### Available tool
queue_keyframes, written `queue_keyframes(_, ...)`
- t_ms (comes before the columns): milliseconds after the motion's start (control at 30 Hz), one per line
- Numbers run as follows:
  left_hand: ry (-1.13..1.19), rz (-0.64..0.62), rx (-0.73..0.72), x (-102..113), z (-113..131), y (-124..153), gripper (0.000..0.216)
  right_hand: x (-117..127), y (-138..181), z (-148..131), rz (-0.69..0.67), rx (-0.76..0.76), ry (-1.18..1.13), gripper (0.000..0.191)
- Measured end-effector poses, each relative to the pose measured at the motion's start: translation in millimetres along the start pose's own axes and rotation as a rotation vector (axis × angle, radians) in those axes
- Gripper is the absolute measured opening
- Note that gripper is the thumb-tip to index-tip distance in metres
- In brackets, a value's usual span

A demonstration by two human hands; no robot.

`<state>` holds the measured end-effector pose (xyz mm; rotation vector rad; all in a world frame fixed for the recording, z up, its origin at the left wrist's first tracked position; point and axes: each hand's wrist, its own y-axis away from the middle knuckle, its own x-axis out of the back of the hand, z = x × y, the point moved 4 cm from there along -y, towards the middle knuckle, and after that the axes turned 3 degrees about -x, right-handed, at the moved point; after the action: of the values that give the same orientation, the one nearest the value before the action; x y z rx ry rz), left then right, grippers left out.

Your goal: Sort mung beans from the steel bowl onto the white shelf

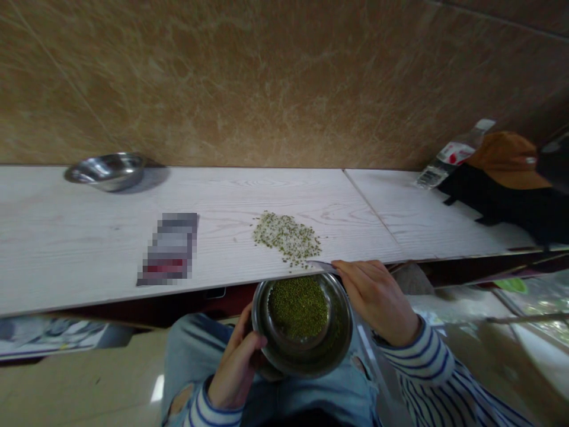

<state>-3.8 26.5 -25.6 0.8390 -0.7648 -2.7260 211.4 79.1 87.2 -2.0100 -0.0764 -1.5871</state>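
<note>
My left hand grips the rim of a steel bowl held over my lap, just below the table's front edge. Green beans fill the bowl's bottom. My right hand is closed on a thin flat card-like piece at the table edge, right above the bowl. On the white wooden table lies a pile of mixed green beans and white grains, just beyond the card.
A second steel bowl stands at the table's back left. A blurred flat packet lies left of the pile. A plastic bottle, an orange cap and a black bag are at the right end. A tiled wall backs the table.
</note>
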Motion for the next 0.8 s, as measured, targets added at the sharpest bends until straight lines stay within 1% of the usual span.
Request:
queue_keyframes(167,-0.007,-0.005,-0.019,0,1,0,0.062,-1,-3,-3,-0.004,0.021,0.001,0.024)
queue_keyframes(300,0.002,-0.001,-0.005,0,2,0,0.063,-1,-5,-7,-0.018,0.023,-0.012,0.024)
queue_keyframes(533,-0.011,-0.027,-0.020,-2,4,2,0.064,-2,-9,-10,-0.011,0.023,0.004,0.025)
queue_keyframes(800,0.005,-0.004,-0.032,1,4,0,0.060,-5,-12,-14,-0.009,0.040,-0.015,0.024)
